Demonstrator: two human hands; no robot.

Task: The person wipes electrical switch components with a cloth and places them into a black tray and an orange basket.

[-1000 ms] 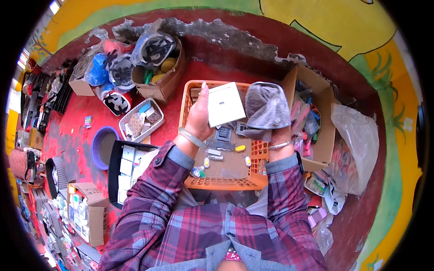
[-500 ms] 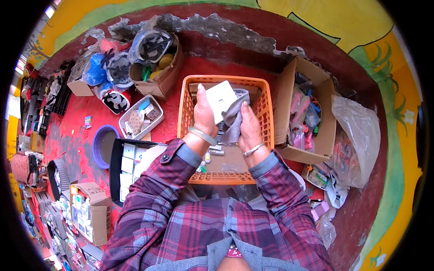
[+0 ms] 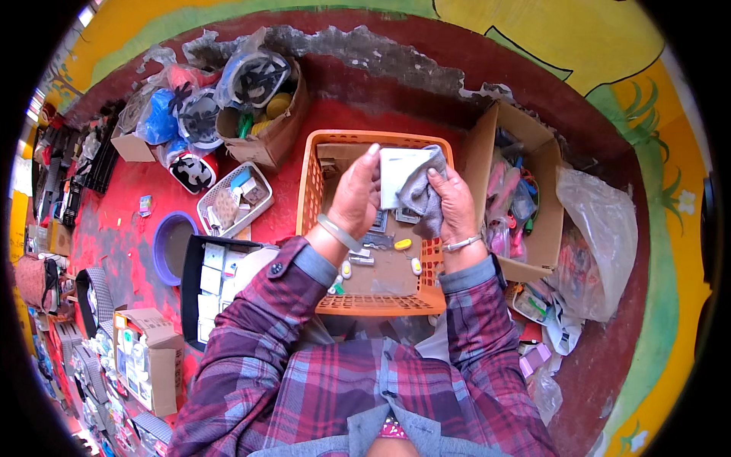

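Observation:
A white square plate point(image 3: 392, 179), like a wall switch or socket plate, is held up over the orange plastic basket point(image 3: 381, 305). My right hand point(image 3: 455, 204) is closed on a grey cloth point(image 3: 423, 194), which is folded over the plate's right side. My left hand point(image 3: 355, 195) is beside the plate's left edge, its thumb up and fingers stretched out; whether its fingertips touch the plate I cannot tell. Below, inside the basket, lie a yellow piece point(image 3: 402, 244), small white-and-yellow pieces point(image 3: 416, 266) and some grey parts.
A cardboard box point(image 3: 525, 270) of packaged goods stands right of the basket, near a clear plastic bag point(image 3: 598, 244). To the left are a white tray point(image 3: 263, 207), a purple basin point(image 3: 158, 251) and a black box point(image 3: 192, 305) holding white plates. Another carton point(image 3: 266, 148) with helmets stands behind.
The white plate has shifted slightly right and turned more upright. My left thumb has come off its face, and my left fingers have straightened. My right hand has moved right with the cloth.

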